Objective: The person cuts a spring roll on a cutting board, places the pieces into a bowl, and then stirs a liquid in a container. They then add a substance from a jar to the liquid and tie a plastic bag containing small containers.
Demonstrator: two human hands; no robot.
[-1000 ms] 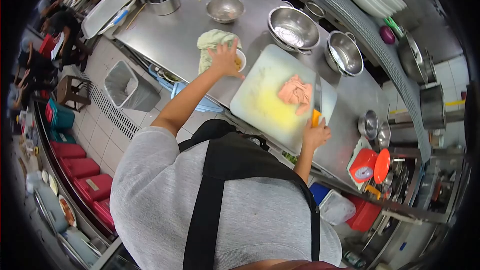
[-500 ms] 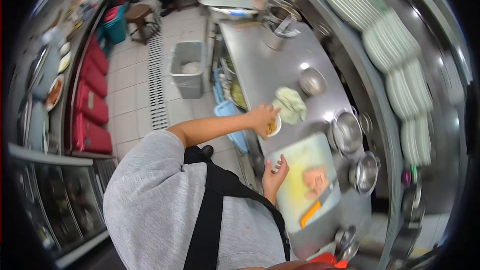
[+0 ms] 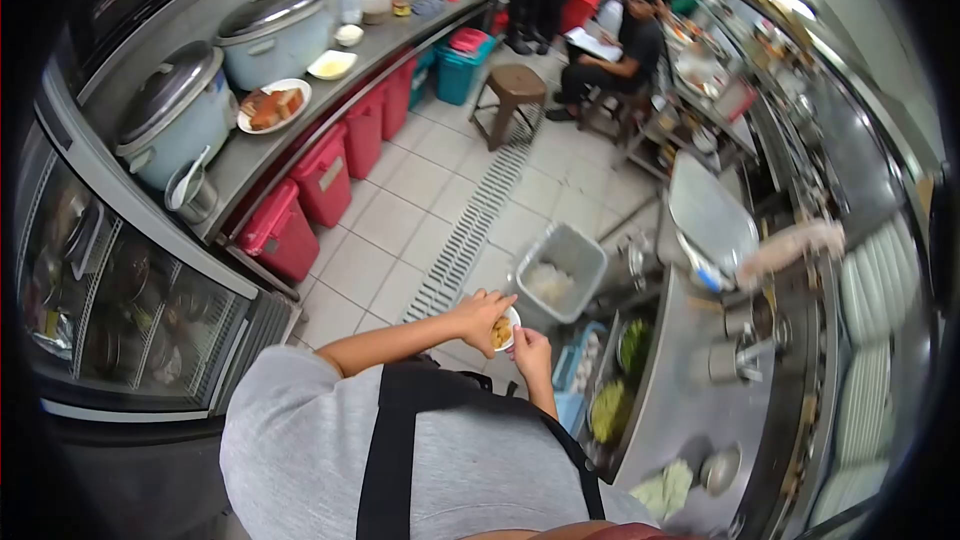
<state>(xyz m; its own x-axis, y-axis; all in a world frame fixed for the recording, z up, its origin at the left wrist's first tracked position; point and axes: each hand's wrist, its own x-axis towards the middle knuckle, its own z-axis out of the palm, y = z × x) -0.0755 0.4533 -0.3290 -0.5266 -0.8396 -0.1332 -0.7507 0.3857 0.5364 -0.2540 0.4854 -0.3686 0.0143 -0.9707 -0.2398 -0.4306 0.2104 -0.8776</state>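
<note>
A small white bowl (image 3: 507,334) with yellow-brown pieces of food (image 3: 500,332) in it is held in front of my body, above the floor. My left hand (image 3: 482,320) grips the bowl from the left, its fingers reaching over the far rim and covering part of it. On the other side, my right hand (image 3: 533,353) pinches the bowl's right rim. What the pieces are, I cannot make out.
A grey bin (image 3: 562,275) stands just beyond the bowl. To the right runs a steel counter (image 3: 650,420) with a cloth (image 3: 664,488) and a metal bowl (image 3: 720,468). Left are a glass-door fridge (image 3: 130,290) and red bins (image 3: 322,180). Several people sit farther back.
My view has swung left, away from the cutting board and knife. The bowl has come off the counter edge and is now over the floor. My right hand has joined the left on it.
</note>
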